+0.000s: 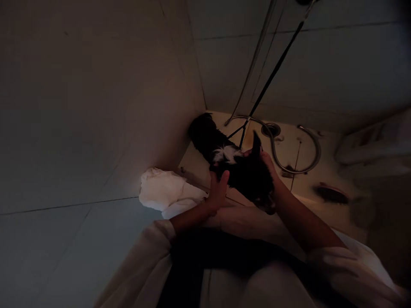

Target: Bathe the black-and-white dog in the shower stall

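A black dog (245, 173) with a white patch on its neck stands in a dim, tiled corner, its head toward me. My left hand (218, 190) presses against the near side of its neck, thumb apart from the fingers, which are partly hidden by fur. On the far side, my right hand (267, 162) cups the head beside an upright ear, the fingers mostly behind it. Together both hands hold the dog between them. A black leash (276, 70) runs taut from the dog's back up to the wall.
A metal shower hose (272, 149) loops over the floor past a round drain (271, 129). An oval dark brush-like thing (331, 193) lies at right. White crumpled cloth (163, 190) is at left, near the wall. A pale, blurred object (379, 141) stands far right.
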### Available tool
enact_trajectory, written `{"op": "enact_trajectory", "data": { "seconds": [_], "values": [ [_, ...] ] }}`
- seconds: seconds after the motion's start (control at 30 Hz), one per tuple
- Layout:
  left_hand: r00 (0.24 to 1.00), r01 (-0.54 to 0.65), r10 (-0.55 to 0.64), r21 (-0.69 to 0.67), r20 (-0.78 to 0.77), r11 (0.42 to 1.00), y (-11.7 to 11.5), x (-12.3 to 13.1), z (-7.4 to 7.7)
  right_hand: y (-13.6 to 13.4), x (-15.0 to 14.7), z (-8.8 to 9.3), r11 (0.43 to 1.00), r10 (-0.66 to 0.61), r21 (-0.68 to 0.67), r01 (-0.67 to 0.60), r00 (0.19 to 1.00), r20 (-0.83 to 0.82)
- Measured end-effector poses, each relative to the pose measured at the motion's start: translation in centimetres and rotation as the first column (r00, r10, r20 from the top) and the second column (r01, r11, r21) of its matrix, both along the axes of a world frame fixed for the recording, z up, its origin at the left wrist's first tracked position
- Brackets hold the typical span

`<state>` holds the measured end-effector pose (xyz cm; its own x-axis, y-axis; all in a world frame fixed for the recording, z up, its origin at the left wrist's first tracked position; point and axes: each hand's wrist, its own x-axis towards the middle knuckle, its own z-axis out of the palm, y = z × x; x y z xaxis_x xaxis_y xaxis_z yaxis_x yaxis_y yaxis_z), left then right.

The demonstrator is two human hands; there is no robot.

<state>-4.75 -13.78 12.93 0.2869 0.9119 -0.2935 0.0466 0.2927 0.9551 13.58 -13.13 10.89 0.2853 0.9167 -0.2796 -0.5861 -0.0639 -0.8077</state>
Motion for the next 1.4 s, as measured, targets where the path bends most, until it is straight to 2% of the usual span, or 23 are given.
{"op": "enact_trajectory", "data": {
  "seconds": [0.07,0.17,0.27,0.33,0.4,0.5,0.6,0.7,0.83,0.93,1.03,1.2,1.3,1.4],
  "values": [
    [1.0,0.021,-0.018,0.143,-0.023,0.99,-0.7,0.1,1.0,-0.1,0.4,0.1,0.999,-0.05,-0.007,0.05,0.997,-0.056],
    [0.997,0.08,-0.077,0.26,-0.021,0.962,-0.3,0.3,2.2,-0.4,0.1,0.9,0.998,-0.052,0.022,0.057,0.981,-0.189],
    [0.997,-0.046,0.026,0.282,0.076,0.958,0.5,0.9,2.6,-0.6,-0.9,2.2,0.987,0.032,0.163,0.006,0.972,-0.232],
    [0.983,-0.133,0.1,0.227,0.154,0.965,0.9,1.4,2.9,-0.6,-1.4,2.7,0.965,0.065,0.26,-0.03,0.99,-0.128],
    [0.96,-0.197,0.163,0.135,0.228,0.971,1.2,1.9,3.4,-0.5,-1.5,2.9,0.955,0.018,0.298,0.0,0.998,-0.059],
    [0.898,-0.26,0.266,-0.067,0.351,0.963,2.0,2.6,4.6,-0.2,-0.9,2.6,0.955,-0.065,0.271,0.116,0.98,-0.189],
    [0.806,-0.203,0.358,-0.347,0.471,0.916,3.1,2.9,5.9,-0.3,0.4,2.2,0.966,-0.087,0.2,0.166,0.932,-0.351],
    [0.751,-0.08,0.386,-0.508,0.535,0.858,4.0,2.8,6.6,-0.7,1.5,1.8,0.975,-0.012,0.204,0.085,0.942,-0.334],
    [0.757,-0.034,0.374,-0.538,0.537,0.842,4.0,2.8,6.7,-1.3,2.4,1.0,0.972,0.053,0.237,0.008,0.968,-0.247],
    [0.78,-0.031,0.383,-0.581,0.495,0.814,3.6,3.0,6.5,-1.7,2.7,0.3,0.974,-0.009,0.217,0.07,0.963,-0.27],
    [0.772,-0.022,0.389,-0.591,0.502,0.806,3.5,3.2,6.3,-2.1,2.6,0.2,0.979,-0.076,0.161,0.124,0.958,-0.275],
    [0.734,-0.067,0.45,-0.605,0.508,0.793,4.1,3.2,6.1,-2.1,0.8,2.2,0.995,-0.088,0.015,0.095,0.964,-0.249],
    [0.753,-0.084,0.442,-0.594,0.488,0.8,4.5,3.1,6.2,-2.1,-0.2,3.5,0.994,-0.113,-0.016,0.112,0.963,-0.245],
    [0.781,-0.049,0.414,-0.615,0.468,0.787,5.0,2.8,6.4,-2.1,-0.2,4.1,0.99,-0.143,-0.039,0.137,0.965,-0.221]
  ]
}}
